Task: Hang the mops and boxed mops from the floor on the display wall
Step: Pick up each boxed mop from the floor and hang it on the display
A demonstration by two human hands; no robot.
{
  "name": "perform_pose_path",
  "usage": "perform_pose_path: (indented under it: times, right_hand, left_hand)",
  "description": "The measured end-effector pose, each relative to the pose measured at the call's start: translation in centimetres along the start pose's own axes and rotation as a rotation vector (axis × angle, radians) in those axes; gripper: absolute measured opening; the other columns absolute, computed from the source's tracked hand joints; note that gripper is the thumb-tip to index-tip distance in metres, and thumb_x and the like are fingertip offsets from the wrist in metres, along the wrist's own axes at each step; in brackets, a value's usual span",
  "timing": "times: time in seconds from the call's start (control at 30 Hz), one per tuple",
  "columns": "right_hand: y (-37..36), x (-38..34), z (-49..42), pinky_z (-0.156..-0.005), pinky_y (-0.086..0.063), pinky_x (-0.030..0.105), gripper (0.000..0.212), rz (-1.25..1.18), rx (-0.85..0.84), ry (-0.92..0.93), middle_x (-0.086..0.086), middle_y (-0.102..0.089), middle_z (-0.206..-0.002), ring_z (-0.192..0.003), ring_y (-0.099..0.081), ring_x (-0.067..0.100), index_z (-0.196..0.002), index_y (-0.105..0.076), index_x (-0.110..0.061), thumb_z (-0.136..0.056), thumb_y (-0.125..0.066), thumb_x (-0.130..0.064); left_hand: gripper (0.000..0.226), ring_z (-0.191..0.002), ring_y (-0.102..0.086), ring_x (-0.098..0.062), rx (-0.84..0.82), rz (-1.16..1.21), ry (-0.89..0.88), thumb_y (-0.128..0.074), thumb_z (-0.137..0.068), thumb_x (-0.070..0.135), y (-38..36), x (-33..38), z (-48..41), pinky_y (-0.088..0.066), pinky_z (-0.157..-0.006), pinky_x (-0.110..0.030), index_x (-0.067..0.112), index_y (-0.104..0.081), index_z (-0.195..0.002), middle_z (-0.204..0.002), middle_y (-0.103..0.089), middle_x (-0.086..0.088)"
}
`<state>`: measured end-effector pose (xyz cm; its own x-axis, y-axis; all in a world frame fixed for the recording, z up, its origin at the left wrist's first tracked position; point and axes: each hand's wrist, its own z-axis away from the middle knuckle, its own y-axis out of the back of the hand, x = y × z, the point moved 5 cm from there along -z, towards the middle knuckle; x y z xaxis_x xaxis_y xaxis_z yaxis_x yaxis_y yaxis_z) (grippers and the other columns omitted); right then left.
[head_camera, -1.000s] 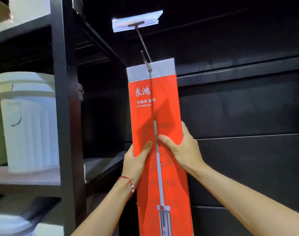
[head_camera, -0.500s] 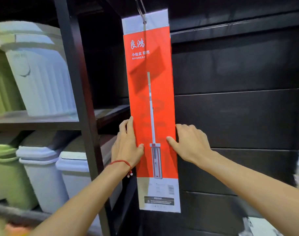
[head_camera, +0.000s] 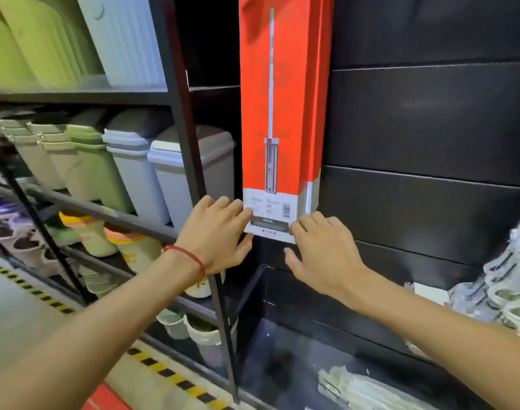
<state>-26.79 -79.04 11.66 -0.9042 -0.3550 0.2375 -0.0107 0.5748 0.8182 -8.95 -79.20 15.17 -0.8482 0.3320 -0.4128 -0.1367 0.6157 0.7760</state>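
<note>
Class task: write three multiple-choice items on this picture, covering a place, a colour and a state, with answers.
1. The left hand and right hand touch the box at its: A top; B bottom end; C middle.
2. The cord on the left wrist is: A red; B blue; C green.
3. The box is: A lying flat; B tipped sideways; C upright against the wall.
Answers: 1 B, the fingers lie on its white end; 2 A, the loop is red; 3 C, it runs straight up the black panels.
</note>
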Motion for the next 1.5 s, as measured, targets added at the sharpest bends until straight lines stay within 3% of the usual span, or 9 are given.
perform_pose_path:
  times: [0.33, 0.5, 0.63, 0.7, 0.8, 0.9, 1.17, 1.33, 1.5]
  right_hand:
    - [-1.3, -11.8, 10.4, -0.073, -0.045, 0.039, 0.037, -0.241, -0.157, 0.226, 0.000, -0.066, -0.094, -0.086, -0.059, 0.024, -0.105, -0.070, -0.018, -0.094, -0.052, -0.049]
    - [-1.1, -19.3, 12.9, -0.077, -0.050, 0.036, 0.040, -0.347, -0.237, 0.285, -0.003, -0.066, -0.102, -0.091, -0.057, 0.018, -0.112, -0.069, -0.022, -0.098, -0.046, -0.052]
    - [-0.8, -26.1, 13.6, -0.070, -0.044, 0.031, 0.032, -0.382, -0.265, 0.297, -0.003, -0.067, -0.099, -0.086, -0.056, 0.015, -0.105, -0.069, -0.022, -0.097, -0.054, -0.050]
    - [-1.0, -29.8, 13.6, -0.070, -0.044, 0.032, 0.032, -0.378, -0.281, 0.292, -0.002, -0.068, -0.098, -0.088, -0.059, 0.017, -0.101, -0.069, -0.022, -0.096, -0.056, -0.050]
    - [-1.5, -35.8, 13.6, -0.076, -0.046, 0.034, 0.037, -0.375, -0.328, 0.294, -0.002, -0.067, -0.102, -0.093, -0.059, 0.018, -0.110, -0.069, -0.022, -0.098, -0.050, -0.051]
    - [-2.3, -41.4, 13.5, -0.084, -0.050, 0.036, 0.043, -0.354, -0.376, 0.297, -0.002, -0.065, -0.107, -0.097, -0.057, 0.018, -0.119, -0.067, -0.023, -0.099, -0.045, -0.055]
    - [-5.0, -51.9, 11.4, -0.093, -0.049, 0.037, 0.045, -0.391, -0.486, 0.335, -0.003, -0.067, -0.115, -0.106, -0.059, 0.019, -0.122, -0.067, -0.024, -0.097, -0.049, -0.057]
    - [-9.5, -56.1, 7.0, -0.089, -0.049, 0.036, 0.042, -0.382, -0.487, 0.396, -0.002, -0.068, -0.109, -0.102, -0.061, 0.020, -0.118, -0.070, -0.022, -0.094, -0.055, -0.054]
    - [-14.7, -59.6, 0.8, -0.086, -0.050, 0.034, 0.043, -0.408, -0.500, 0.459, -0.003, -0.068, -0.105, -0.098, -0.060, 0.019, -0.112, -0.071, -0.023, -0.094, -0.052, -0.057]
  left_hand:
    - [0.030, -0.089, -0.060, -0.027, -0.373, 0.040, 0.158, -0.049, -0.091, 0.046, -0.8, 4.7, 19.4, -0.045, -0.072, -0.041, 0.020, -0.061, -0.099, -0.095, -0.061, -0.003]
    - [0.034, -0.100, -0.058, -0.024, -0.497, 0.080, 0.283, -0.044, -0.096, 0.050, -1.3, 3.0, 28.2, -0.046, -0.083, -0.040, 0.023, -0.059, -0.111, -0.107, -0.061, -0.001]
    - [0.042, -0.109, -0.055, -0.024, -0.563, 0.088, 0.333, -0.038, -0.102, 0.051, -1.5, 0.2, 34.9, -0.042, -0.092, -0.040, 0.022, -0.054, -0.128, -0.121, -0.058, -0.002]
    - [0.044, -0.105, -0.058, -0.025, -0.543, 0.081, 0.338, -0.042, -0.100, 0.050, -1.6, -1.7, 38.5, -0.044, -0.087, -0.041, 0.019, -0.058, -0.127, -0.118, -0.062, -0.004]
    - [0.036, -0.089, -0.063, -0.029, -0.548, 0.068, 0.346, -0.061, -0.089, 0.046, -2.2, -5.0, 44.1, -0.048, -0.074, -0.041, 0.015, -0.069, -0.108, -0.100, -0.069, -0.006]
    - [0.029, -0.081, -0.060, -0.028, -0.562, 0.046, 0.343, -0.060, -0.090, 0.045, -2.9, -8.1, 48.8, -0.043, -0.069, -0.039, 0.018, -0.066, -0.098, -0.090, -0.065, -0.003]
    - [0.032, -0.076, -0.058, -0.029, -0.577, 0.068, 0.377, -0.061, -0.092, 0.043, -6.1, -14.5, 57.3, -0.043, -0.063, -0.038, 0.014, -0.066, -0.104, -0.092, -0.065, -0.005]
    - [0.039, -0.075, -0.062, -0.028, -0.672, 0.081, 0.464, -0.070, -0.087, 0.045, -10.2, -19.2, 59.6, -0.049, -0.063, -0.039, 0.012, -0.068, -0.108, -0.098, -0.069, -0.008]
    - [0.039, -0.070, -0.061, -0.027, -0.708, 0.066, 0.540, -0.076, -0.082, 0.042, -15.9, -24.7, 60.2, -0.048, -0.058, -0.038, 0.010, -0.069, -0.104, -0.088, -0.067, -0.009]
